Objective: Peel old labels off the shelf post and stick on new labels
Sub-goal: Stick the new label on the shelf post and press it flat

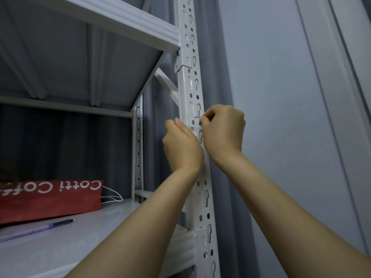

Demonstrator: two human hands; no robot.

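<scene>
My right grip [202, 119] is up against the front of the white shelf post [193, 81], about midway between the upper shelf [112, 19] and the lower shelf [66, 249]. Its fingers are curled in tight, and thumb and forefinger are nipped together on the right edge of the label [193, 121]. The label is a pale, nearly clear strip with thin blue marks, lying flat on the post's face over the slots, just left of my fingertips [203, 117].

My left grip [181, 146] sits just beside it, lower and to the left, pressed to the post's left edge with the thumb [178, 121] pointing up along the metal. Its fingers are hidden from me behind the back of the hand, so I cannot tell how far they are closed or whether they have hold of anything. The two hands are close but apart, with the post showing between them.

On the lower shelf, well to the left, a red paper bag [50, 199] with white lettering lies on its side, and a purple pen [38, 229] lies near it. A grey curtain [220, 81] hangs behind the post.
</scene>
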